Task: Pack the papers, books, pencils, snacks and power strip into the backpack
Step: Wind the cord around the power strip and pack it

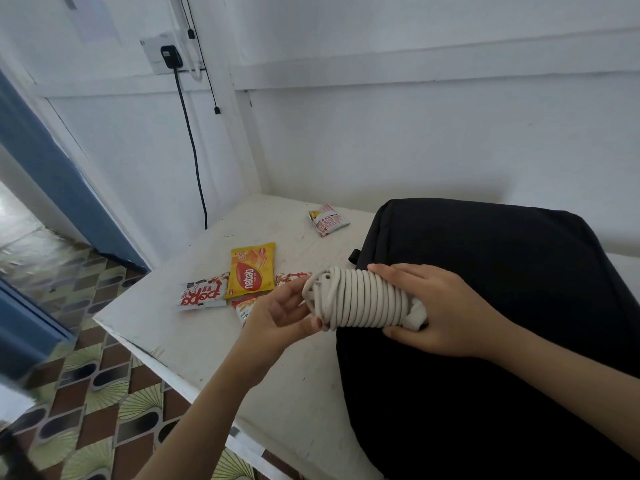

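The white power strip (356, 299), with its cord wound tightly round it, is held above the left edge of the black backpack (502, 306). My right hand (436, 310) grips its right end, fingers over the top and thumb beneath. My left hand (280, 310) holds the left end, pinching the cord there. The backpack lies flat on the white table (166, 323) and looks closed from here. Snack packets lie to the left: a yellow wafer pack (252, 270), a white and red pack (202, 292), and others partly hidden behind my left hand.
Another snack packet (328, 220) lies near the table's far edge by the wall. A black cable (194, 150) hangs from a wall socket down behind the table. The table's left edge drops to a patterned tile floor (86, 393). A blue door frame stands at the left.
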`<state>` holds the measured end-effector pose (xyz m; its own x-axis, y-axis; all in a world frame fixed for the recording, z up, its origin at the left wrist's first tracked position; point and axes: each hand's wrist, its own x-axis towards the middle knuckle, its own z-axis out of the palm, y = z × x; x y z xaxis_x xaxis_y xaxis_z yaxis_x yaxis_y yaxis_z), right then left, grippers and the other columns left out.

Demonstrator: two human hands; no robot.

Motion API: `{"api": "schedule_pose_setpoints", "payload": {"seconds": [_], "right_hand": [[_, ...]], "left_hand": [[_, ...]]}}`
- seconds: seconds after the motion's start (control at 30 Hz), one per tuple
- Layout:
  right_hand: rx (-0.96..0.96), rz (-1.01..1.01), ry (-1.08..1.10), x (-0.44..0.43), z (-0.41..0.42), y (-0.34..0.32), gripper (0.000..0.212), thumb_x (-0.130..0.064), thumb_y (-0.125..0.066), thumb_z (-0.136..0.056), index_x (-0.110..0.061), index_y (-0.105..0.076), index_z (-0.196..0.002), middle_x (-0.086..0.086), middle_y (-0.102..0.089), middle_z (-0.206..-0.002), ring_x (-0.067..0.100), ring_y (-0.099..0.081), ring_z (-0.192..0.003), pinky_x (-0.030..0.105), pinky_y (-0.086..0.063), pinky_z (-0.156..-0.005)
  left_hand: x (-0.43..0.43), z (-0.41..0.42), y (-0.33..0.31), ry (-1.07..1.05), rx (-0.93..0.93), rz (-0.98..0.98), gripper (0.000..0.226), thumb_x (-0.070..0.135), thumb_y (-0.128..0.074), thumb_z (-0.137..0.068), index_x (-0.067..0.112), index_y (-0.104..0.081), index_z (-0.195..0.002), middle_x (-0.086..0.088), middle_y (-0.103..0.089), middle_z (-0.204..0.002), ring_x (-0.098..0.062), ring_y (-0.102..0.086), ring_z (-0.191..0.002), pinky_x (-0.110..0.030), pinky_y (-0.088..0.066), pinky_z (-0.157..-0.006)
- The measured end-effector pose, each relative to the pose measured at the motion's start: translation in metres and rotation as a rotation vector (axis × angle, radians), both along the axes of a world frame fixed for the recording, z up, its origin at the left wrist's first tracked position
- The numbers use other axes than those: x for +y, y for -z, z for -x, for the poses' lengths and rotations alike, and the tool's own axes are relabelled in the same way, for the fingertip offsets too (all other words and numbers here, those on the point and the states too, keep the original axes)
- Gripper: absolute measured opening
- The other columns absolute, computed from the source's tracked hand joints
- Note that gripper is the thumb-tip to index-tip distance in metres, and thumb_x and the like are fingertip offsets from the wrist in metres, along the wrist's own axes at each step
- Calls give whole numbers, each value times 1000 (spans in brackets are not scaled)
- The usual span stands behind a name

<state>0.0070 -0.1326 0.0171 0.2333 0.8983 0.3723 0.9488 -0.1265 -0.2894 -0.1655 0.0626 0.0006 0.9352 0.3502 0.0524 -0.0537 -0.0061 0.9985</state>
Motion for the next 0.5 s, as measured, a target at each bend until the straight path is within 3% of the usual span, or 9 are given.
{"api": "schedule_pose_setpoints", "payload": {"seconds": [0.23, 0.37, 0.5], "right_hand": [[34, 31, -3, 0, 0, 2, 79, -56, -60, -73, -26, -37, -142, -11, -58, -121, 5, -54, -106, 21, -43, -91], [14, 55, 8, 1, -1, 2, 80, -58, -58, -72, -27, -36, -143, -10, -57, -122, 7, -54, -107, 29, -47, -93], [33, 77, 13, 0, 1, 3, 85, -57, -63, -73, -33, -26, -146, -11, -51, -129, 5, -48, -112, 30, -44, -98]], "left_hand": [[-9, 1, -1, 31, 12, -111, 82, 51, -76, -65, 21, -43, -133, 11, -61, -125, -10, -57, -117, -19, -49, -86], [-10, 1, 1, 17, 27, -135, 82, 51, -75, -65, 15, -45, -132, 5, -65, -119, -15, -61, -112, -22, -51, -84], [-6, 0, 2, 14, 41, -122, 80, 50, -80, -61, 20, -49, -129, 2, -65, -118, -20, -61, -111, -28, -53, -84]]}}
